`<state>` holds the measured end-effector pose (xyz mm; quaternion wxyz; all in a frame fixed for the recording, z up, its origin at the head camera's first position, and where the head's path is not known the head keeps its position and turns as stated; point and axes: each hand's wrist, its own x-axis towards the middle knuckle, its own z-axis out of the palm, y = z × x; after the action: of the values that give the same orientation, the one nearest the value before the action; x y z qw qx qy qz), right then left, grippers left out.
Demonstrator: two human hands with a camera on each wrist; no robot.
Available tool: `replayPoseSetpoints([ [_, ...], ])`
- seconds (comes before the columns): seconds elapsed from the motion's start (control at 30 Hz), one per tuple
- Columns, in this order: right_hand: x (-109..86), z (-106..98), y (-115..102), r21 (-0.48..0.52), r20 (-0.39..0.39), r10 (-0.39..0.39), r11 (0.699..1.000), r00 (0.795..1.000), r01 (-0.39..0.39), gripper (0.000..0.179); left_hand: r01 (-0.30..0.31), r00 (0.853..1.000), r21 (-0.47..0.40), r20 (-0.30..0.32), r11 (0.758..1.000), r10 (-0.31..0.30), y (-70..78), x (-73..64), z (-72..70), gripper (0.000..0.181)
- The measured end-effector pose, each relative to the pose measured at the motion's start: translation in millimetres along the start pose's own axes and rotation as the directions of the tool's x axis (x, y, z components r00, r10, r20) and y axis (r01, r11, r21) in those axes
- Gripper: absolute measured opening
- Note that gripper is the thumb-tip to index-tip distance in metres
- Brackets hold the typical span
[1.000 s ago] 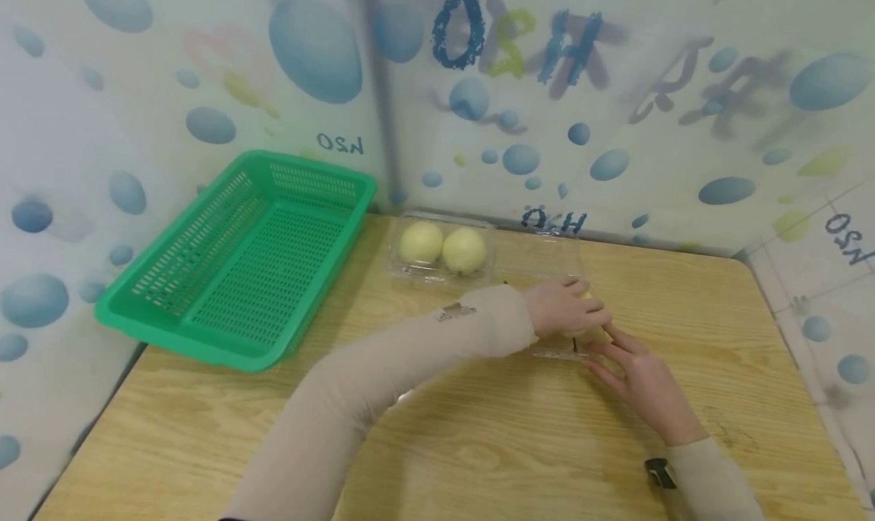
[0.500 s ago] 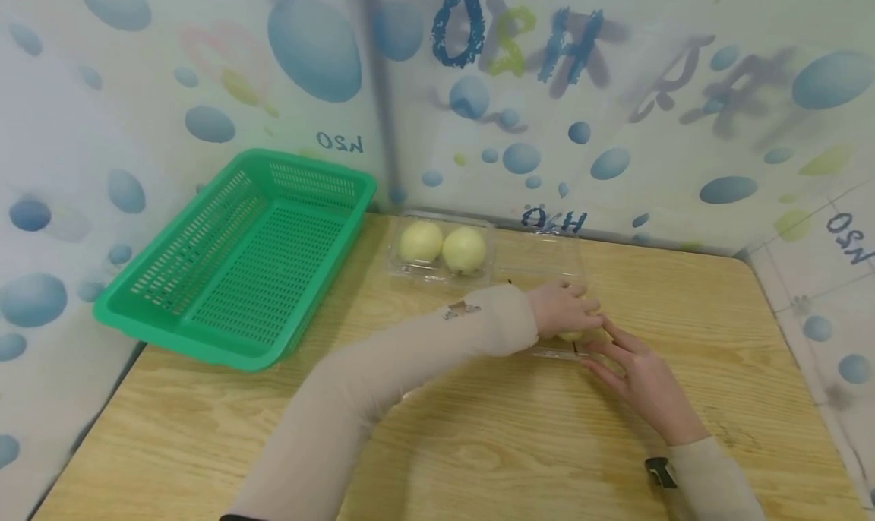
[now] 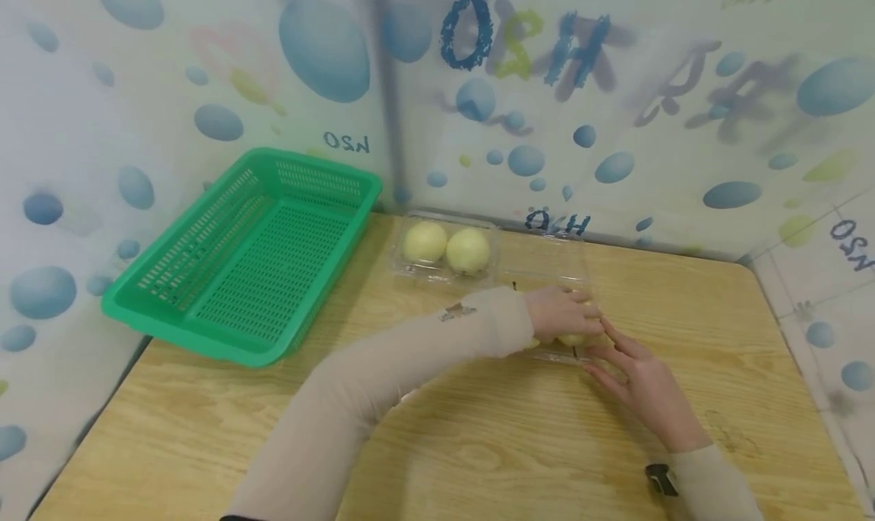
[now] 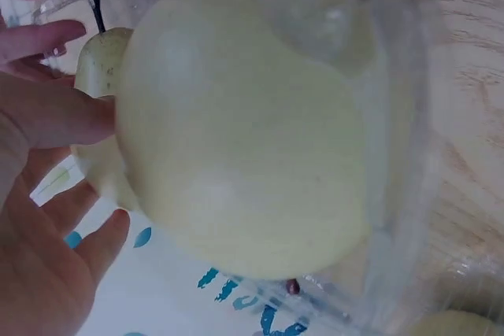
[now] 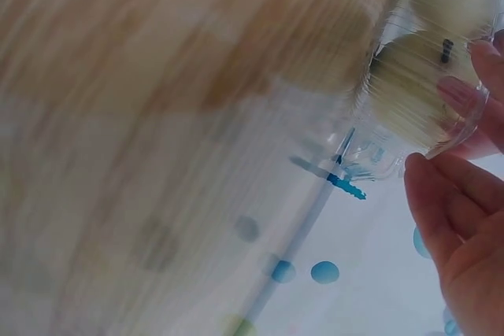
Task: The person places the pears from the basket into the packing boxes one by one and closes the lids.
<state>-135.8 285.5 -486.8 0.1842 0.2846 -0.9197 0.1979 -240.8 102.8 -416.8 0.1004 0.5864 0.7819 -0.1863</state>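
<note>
In the head view my left hand (image 3: 560,312) reaches over a clear plastic clamshell box (image 3: 557,356), palm down on the pale yellow pears inside. The left wrist view shows its thumb and fingers around a pear (image 4: 101,60) with a dark stem. A larger-looking round pear (image 4: 252,131) fills the foreground there, beside the box wall (image 4: 402,147). My right hand (image 3: 645,388) touches the box's right side with extended fingers, close to the left fingertips. In the right wrist view its fingertips meet the clear rim, near a pear (image 5: 405,88). The left hand and sleeve hide much of the box.
The box's open clear lid (image 3: 543,255) lies toward the back wall. Left of it, a second clear box (image 3: 444,278) holds two pale round fruits (image 3: 468,250). A green plastic basket (image 3: 273,270) stands at the table's (image 3: 478,445) back left. Patterned walls enclose the back and sides.
My left hand has lowered slightly over the pears, and a bit more yellow fruit shows beneath its wrist. The right hand keeps its place at the box's side. The head view has shifted slightly.
</note>
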Motion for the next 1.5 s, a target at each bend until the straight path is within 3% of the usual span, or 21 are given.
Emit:
replayPoseSetpoints([
  [0.1, -0.6, 1.2, -0.7, 0.003, -0.007, 0.004, 1.000, 1.000, -0.004, 0.026, 0.036, 0.999, -0.019, 0.002, 0.999, -0.036, -6.5, -5.8, 0.6, 0.073],
  [0.2, -0.7, 1.4, -2.1, 0.007, -0.017, 0.006, 1.000, 1.000, -0.006, 0.028, 0.087, 0.996, -0.077, -0.023, 0.993, -0.089, -19.7, -19.8, 0.0, 0.064],
  [0.3, -0.6, 0.2, -2.9, 0.016, -0.031, 0.009, 1.000, 0.999, -0.008, 0.029, 0.145, 0.985, -0.132, -0.074, 0.981, -0.156, -39.5, -40.8, -1.6, 0.049],
  [0.47, -0.1, -3.4, -1.6, 0.031, -0.024, 0.015, 0.999, 1.000, -0.014, 0.029, 0.238, 0.952, -0.202, -0.145, 0.950, -0.269, -71.0, -80.7, -5.0, 0.038],
  [0.63, 2.0, -7.9, 2.8, 0.036, -0.003, 0.001, 0.999, 1.000, -0.001, 0.027, 0.257, 0.938, -0.264, -0.164, 0.930, -0.306, -82.3, -114.2, -2.0, 0.039],
  [0.77, 4.3, -13.0, 7.7, 0.033, 0.025, -0.019, 0.999, 0.999, 0.018, 0.031, 0.235, 0.929, -0.233, -0.230, 0.944, -0.289, -79.0, -130.3, 4.8, 0.035],
  [0.97, 10.7, -23.8, 17.0, 0.049, 0.111, -0.004, 0.999, 0.994, -0.001, 0.044, 0.182, 0.912, -0.208, -0.330, 0.961, -0.244, -65.0, -141.2, 18.9, 0.029],
  [1.2, 27.5, -30.8, 34.2, -0.002, 0.139, 0.013, 1.000, 0.990, -0.013, 0.046, 0.161, 0.937, -0.239, -0.267, 0.958, -0.224, -41.8, -141.2, 38.4, 0.036],
  [1.37, 45.7, -27.1, 45.7, 0.008, 0.115, 0.036, 0.999, 0.993, -0.037, 0.039, 0.133, 0.933, -0.206, -0.303, 0.969, -0.193, -28.4, -138.6, 52.3, 0.043],
  [1.5, 57.6, -23.2, 55.4, 0.021, 0.159, 0.129, 0.991, 0.979, -0.134, 0.033, 0.116, 0.928, -0.177, -0.331, 0.977, -0.170, -18.6, -135.9, 62.8, 0.047],
])
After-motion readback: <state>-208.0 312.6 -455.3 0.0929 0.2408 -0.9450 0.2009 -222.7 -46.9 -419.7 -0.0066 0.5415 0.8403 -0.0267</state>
